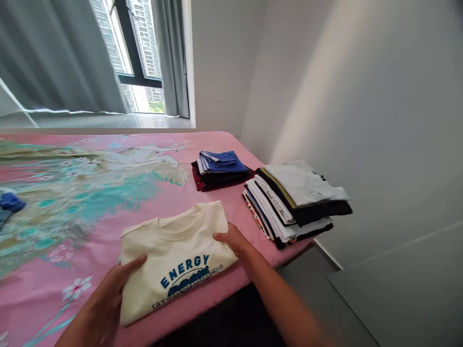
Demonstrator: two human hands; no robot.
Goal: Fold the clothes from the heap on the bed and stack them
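Note:
A folded cream T-shirt (188, 241) with a blue "ENERGY" print is held at the near edge of the bed, its neckline facing away from me. My left hand (108, 294) grips the shirt's left side, thumb on top and fingers hidden beneath. On the opposite side, my right hand (234, 240) pinches the edge the same way, with its thumb over the fabric. To the right of the shirt stands a tall stack of folded shirts (300, 188), a white one on top. Behind it lies a smaller pile with folded blue clothing (224, 161) over black and red pieces.
The bed (152, 197) has a pink sheet with a bird and flower pattern. A dark blue bundle of cloth (12, 202) lies at the far left. A wall (361, 120) rises close on the right. Grey curtains (61, 58) hang by a window beyond the bed.

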